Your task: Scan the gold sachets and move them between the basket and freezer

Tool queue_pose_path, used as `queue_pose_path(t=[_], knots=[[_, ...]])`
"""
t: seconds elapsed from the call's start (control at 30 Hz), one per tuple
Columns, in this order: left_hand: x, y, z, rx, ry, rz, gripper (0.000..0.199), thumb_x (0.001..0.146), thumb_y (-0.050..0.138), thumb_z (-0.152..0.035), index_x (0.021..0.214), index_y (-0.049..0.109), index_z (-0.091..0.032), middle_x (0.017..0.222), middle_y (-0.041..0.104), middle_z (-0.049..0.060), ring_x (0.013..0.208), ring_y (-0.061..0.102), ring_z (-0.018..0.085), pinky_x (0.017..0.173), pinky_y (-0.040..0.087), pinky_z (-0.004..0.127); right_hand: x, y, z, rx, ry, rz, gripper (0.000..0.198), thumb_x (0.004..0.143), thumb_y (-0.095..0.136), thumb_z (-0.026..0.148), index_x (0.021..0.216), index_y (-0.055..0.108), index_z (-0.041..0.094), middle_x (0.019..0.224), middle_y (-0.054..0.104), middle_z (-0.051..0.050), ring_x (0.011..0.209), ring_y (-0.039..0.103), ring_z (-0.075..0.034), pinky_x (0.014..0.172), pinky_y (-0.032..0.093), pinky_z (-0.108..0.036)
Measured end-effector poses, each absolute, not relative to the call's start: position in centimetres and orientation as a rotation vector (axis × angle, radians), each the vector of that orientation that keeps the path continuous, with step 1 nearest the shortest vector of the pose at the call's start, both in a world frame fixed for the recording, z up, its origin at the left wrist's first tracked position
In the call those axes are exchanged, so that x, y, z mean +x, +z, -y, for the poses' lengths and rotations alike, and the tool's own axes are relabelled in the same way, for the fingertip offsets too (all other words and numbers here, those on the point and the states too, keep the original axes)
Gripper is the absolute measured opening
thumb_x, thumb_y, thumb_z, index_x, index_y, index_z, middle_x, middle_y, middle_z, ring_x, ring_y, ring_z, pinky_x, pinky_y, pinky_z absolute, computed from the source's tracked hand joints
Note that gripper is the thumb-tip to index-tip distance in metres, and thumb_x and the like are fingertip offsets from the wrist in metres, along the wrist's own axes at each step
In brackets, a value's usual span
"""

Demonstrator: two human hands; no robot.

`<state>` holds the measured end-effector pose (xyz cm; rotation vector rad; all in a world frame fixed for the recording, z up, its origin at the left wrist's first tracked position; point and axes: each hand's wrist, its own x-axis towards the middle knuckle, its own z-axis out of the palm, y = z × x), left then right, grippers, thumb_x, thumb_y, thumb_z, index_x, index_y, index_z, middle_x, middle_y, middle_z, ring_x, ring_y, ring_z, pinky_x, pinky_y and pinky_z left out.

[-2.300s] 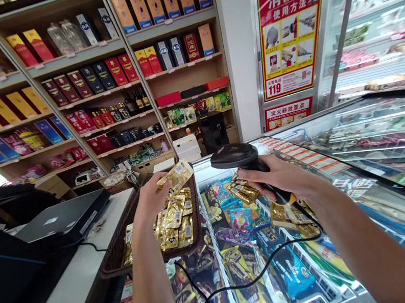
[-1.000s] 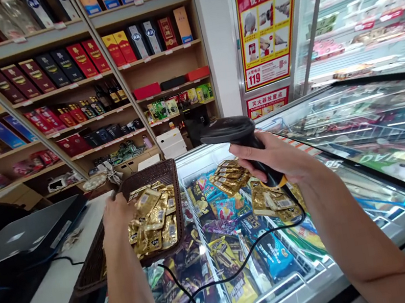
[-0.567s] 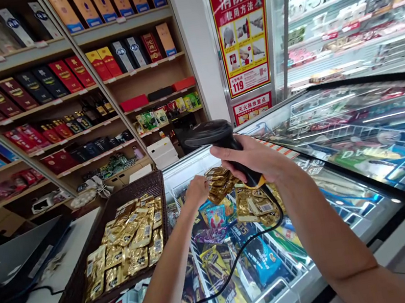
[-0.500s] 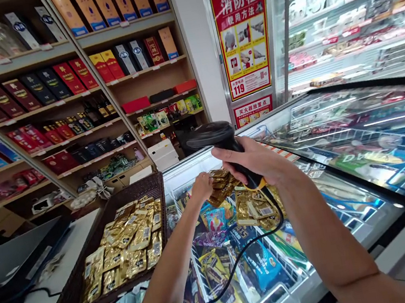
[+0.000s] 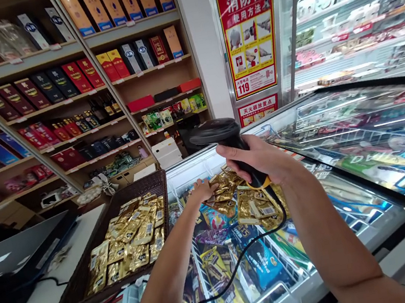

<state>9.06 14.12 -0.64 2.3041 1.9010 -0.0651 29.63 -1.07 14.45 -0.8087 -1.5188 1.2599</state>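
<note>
My right hand point(image 5: 261, 157) is wrapped round the handle of a black barcode scanner point(image 5: 218, 130), held over the chest freezer. Its cord point(image 5: 231, 277) curves down from the handle toward the lower left. Beyond the scanner my left hand point(image 5: 200, 191) rests at the edge of a heap of gold foil packets point(image 5: 221, 195), fingers spread and touching them. More gold packets point(image 5: 258, 207) lie below the scanner, on top of bagged ice creams point(image 5: 261, 260). To the left, a brown woven basket point(image 5: 165, 189) holds many similar gold packets point(image 5: 135, 235).
The freezer's glass lid point(image 5: 369, 128) stretches to the right, above wire baskets. A laptop point(image 5: 20, 249) sits on the counter at left. Shelves of boxed bottles point(image 5: 55, 85), a red fire-hydrant poster point(image 5: 253, 34) and a lit display fridge point(image 5: 354, 17) stand behind.
My left hand has lowered the gold packets it held onto the heap, and its fingers have spread. The scanner stays in my right hand. The view has shifted slightly left.
</note>
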Motion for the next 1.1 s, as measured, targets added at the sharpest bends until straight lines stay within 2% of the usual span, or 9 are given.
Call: queue_pose_path(t=[0.13, 0.23, 0.33, 0.53, 0.63, 0.8, 0.93, 1.1], knots=[[8.4, 0.0, -12.3, 2.199, 0.074, -1.941, 0.054, 0.082, 0.064, -0.057, 0.112, 0.057, -0.013, 0.117, 0.063, 0.019, 0.108, 0.061, 0.031, 0.080, 0.047, 0.034, 29.3, 14.3, 1.2, -0.824, 1.255, 1.531, 0.052, 0.068, 0.075, 0.064, 0.074, 0.048, 0.020, 0.053, 0.051, 0.005, 0.038, 0.043, -0.007, 0.036, 0.032, -0.021], [7.7, 1.2, -10.3, 2.129, 0.205, -1.983, 0.043, 0.081, 0.068, -0.046, 0.108, 0.056, -0.015, 0.110, 0.067, 0.018, 0.105, 0.063, 0.032, 0.077, 0.045, 0.032, 29.0, 14.0, 1.1, -0.838, 1.262, 1.556, 0.052, 0.068, 0.075, 0.064, 0.072, 0.048, 0.020, 0.053, 0.051, 0.004, 0.038, 0.043, -0.007, 0.036, 0.032, -0.022], [6.3, 3.1, -7.7, 2.067, 0.378, -1.990, 0.029, 0.084, 0.066, -0.036, 0.105, 0.056, -0.019, 0.100, 0.069, 0.014, 0.095, 0.066, 0.030, 0.073, 0.044, 0.032, 28.5, 13.5, 0.9, -0.855, 1.270, 1.580, 0.052, 0.069, 0.074, 0.065, 0.072, 0.048, 0.020, 0.053, 0.051, 0.004, 0.038, 0.043, -0.007, 0.036, 0.032, -0.021], [0.9, 7.3, -2.4, 1.874, 0.816, -1.863, 0.024, 0.091, 0.051, -0.045, 0.098, 0.056, -0.023, 0.101, 0.070, 0.008, 0.077, 0.066, 0.019, 0.060, 0.045, 0.027, 27.7, 13.2, 1.1, -0.860, 1.269, 1.667, 0.053, 0.069, 0.073, 0.067, 0.073, 0.049, 0.020, 0.052, 0.052, 0.004, 0.038, 0.044, -0.007, 0.037, 0.033, -0.022], [-2.1, 8.5, -1.4, 1.769, 1.045, -1.819, 0.032, 0.088, 0.049, -0.053, 0.096, 0.055, -0.022, 0.094, 0.069, 0.006, 0.072, 0.063, 0.018, 0.057, 0.043, 0.026, 27.2, 13.3, 1.5, -0.869, 1.270, 1.720, 0.053, 0.069, 0.074, 0.067, 0.074, 0.051, 0.019, 0.050, 0.051, 0.004, 0.038, 0.043, -0.007, 0.038, 0.033, -0.022], [-5.0, 9.4, -1.3, 1.679, 1.273, -1.749, 0.044, 0.076, 0.059, -0.062, 0.088, 0.058, -0.020, 0.081, 0.067, 0.003, 0.070, 0.059, 0.017, 0.059, 0.040, 0.025, 26.2, 13.3, 2.1, -0.854, 1.271, 1.820, 0.051, 0.070, 0.072, 0.066, 0.074, 0.052, 0.019, 0.049, 0.050, 0.004, 0.038, 0.042, -0.007, 0.039, 0.033, -0.022], [-6.2, 9.6, -1.3, 1.643, 1.344, -1.733, 0.045, 0.073, 0.063, -0.062, 0.088, 0.062, -0.020, 0.080, 0.068, 0.003, 0.072, 0.059, 0.017, 0.060, 0.039, 0.025, 25.4, 13.1, 2.5, -0.840, 1.339, 1.907, 0.050, 0.072, 0.072, 0.064, 0.076, 0.054, 0.018, 0.047, 0.049, 0.005, 0.038, 0.042, -0.008, 0.039, 0.033, -0.022], [-8.0, 9.4, -1.3, 1.587, 1.381, -1.734, 0.050, 0.070, 0.067, -0.065, 0.092, 0.063, -0.019, 0.083, 0.068, 0.004, 0.073, 0.059, 0.018, 0.059, 0.041, 0.025, 24.4, 12.6, 2.7, -0.779, 1.428, 2.033, 0.049, 0.072, 0.074, 0.061, 0.088, 0.058, 0.018, 0.048, 0.047, 0.008, 0.037, 0.042, -0.008, 0.038, 0.032, -0.020]])
